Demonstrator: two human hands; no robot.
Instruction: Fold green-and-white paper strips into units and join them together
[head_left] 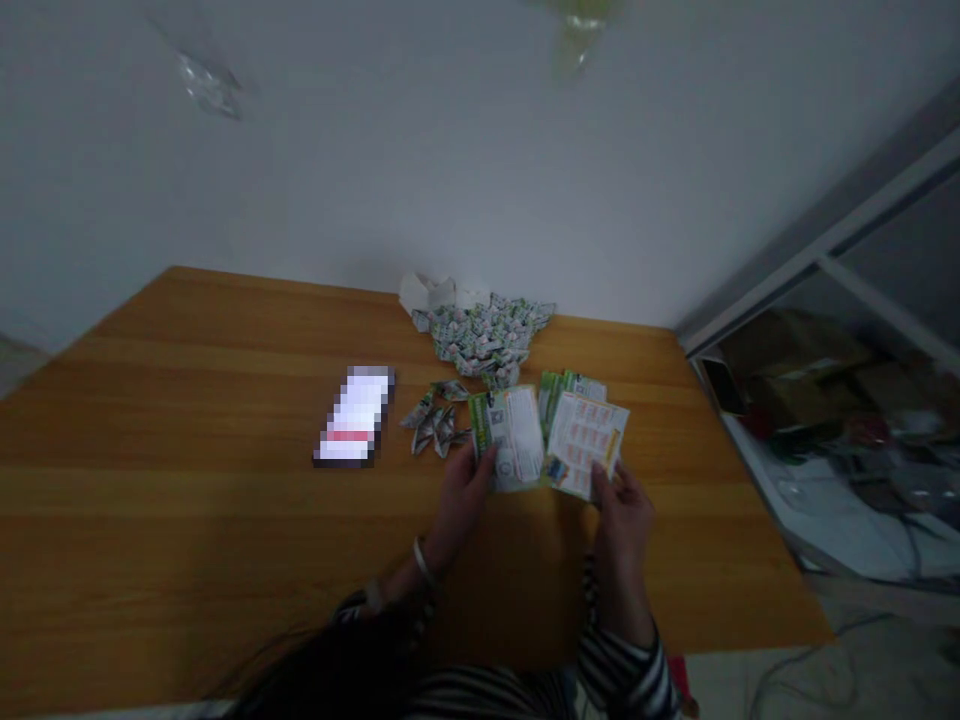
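My left hand (466, 497) pinches the lower edge of a green-and-white printed leaflet (512, 433) that lies on the wooden table (187, 420). A second leaflet (586, 442), with orange panels, is held at its bottom corner by my right hand (624, 510), partly over other green leaflets (559, 392). Both hands are closed on the paper. Just left of my left hand lie a few small folded paper pieces (436, 420). Behind them sits a heap of several folded paper pieces (484, 330).
A phone (355, 415) with a lit screen lies on the table left of the folded pieces. The table's back edge meets a white wall. At the right, beyond the table's edge, a metal-framed shelf (840, 400) holds clutter. My striped sleeves show at the bottom.
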